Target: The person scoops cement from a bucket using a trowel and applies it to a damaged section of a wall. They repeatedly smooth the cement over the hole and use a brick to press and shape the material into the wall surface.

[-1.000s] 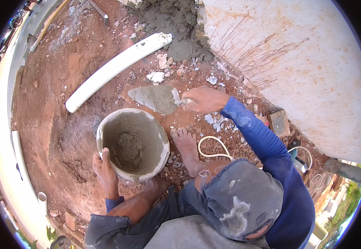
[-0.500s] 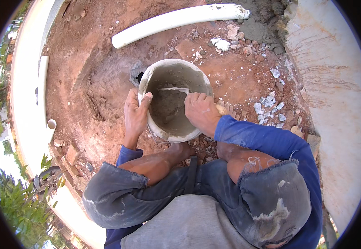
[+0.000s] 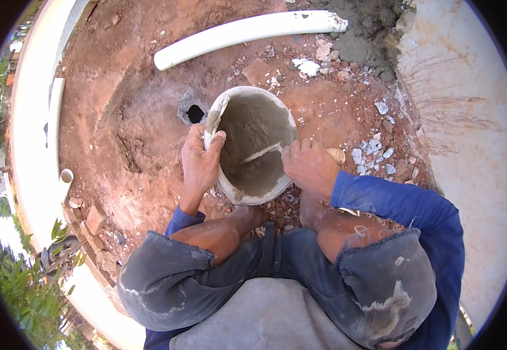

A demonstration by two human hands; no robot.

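A bucket (image 3: 225,111) with a mortar-crusted rim stands in front of my feet, tilted a little. Wet grey mortar (image 3: 247,131) coats its inside and lies at the bottom. My left hand (image 3: 202,156) grips the rim on the left side, thumb over the edge. At the right rim, my right hand (image 3: 310,168) is closed round the handle of a trowel (image 3: 263,153). The butt of its wooden handle pokes out beyond my fist, and its metal end reaches into the bucket. Mortar hides part of the blade.
A white pipe (image 3: 247,36) lies across the red soil beyond the bucket. Just left of the bucket is a dark hole (image 3: 194,114) in the ground. Broken stones (image 3: 373,150) lie to the right, before a pale stained wall (image 3: 457,116). Wet mortar (image 3: 367,44) is heaped at the far right.
My right hand has moved right and slightly down with the trowel, whose blade has turned in the bucket. The bucket has shifted a little to the right and tilted, baring more of the hole.
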